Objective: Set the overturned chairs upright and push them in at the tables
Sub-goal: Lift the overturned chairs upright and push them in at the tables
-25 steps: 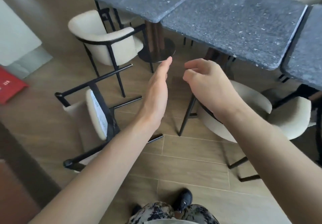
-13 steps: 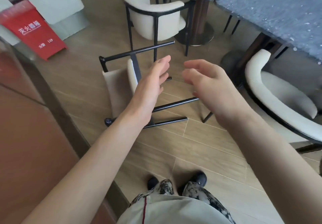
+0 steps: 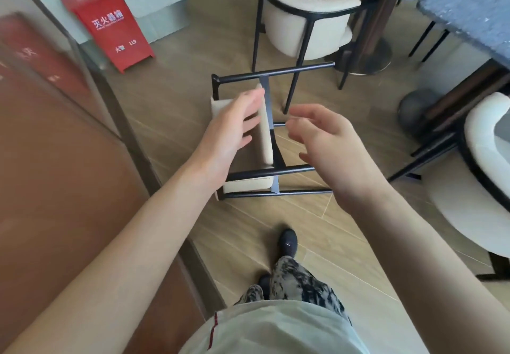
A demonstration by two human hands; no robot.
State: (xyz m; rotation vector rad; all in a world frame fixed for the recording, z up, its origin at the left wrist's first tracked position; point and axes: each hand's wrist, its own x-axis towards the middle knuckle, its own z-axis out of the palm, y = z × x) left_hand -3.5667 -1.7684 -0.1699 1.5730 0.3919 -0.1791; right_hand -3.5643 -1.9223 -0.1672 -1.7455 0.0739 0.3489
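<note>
Overturned cream armchair (image 3: 265, 138) w/ black legs lies on floor just ahead; left hand (image 3: 234, 130) & right hand (image 3: 325, 144), both spread, empty, should grab frame bars, lift evenly.

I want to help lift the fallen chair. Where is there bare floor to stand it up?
Bare floor lies left of the overturned chair, between it, the red sign and the glass wall, and in front, toward the person's shoe. Right of it is crowded: an upright chair, table bases and another chair. Both hands, left hand and right hand, are open above it.
</note>
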